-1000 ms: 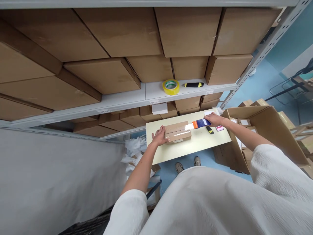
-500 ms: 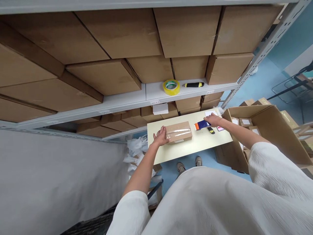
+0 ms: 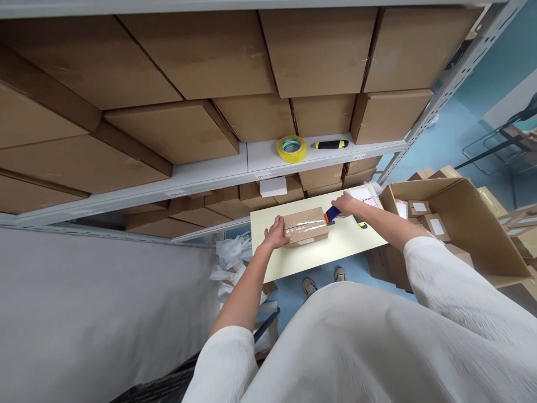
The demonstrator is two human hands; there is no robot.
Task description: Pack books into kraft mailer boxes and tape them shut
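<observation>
A pale tabletop (image 3: pixel 302 260) stands over a blue floor (image 3: pixel 444 140), below a shelf (image 3: pixel 222 167) packed with brown boxes (image 3: pixel 320 53); a large open box (image 3: pixel 482 229) is at its right. The taped carton (image 3: pixel 305 219) lies on the tabletop, the left hand (image 3: pixel 276 234) spread against its left end. The right hand (image 3: pixel 344 204) has its grip closed around a blue-and-orange tape dispenser (image 3: pixel 332 214). Since half a second ago, the dispenser has shifted left, up to the carton's right end.

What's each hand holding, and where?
Right hand: the tape dispenser, by the end away from the cardboard box. Left hand: resting on that box's left end.
</observation>
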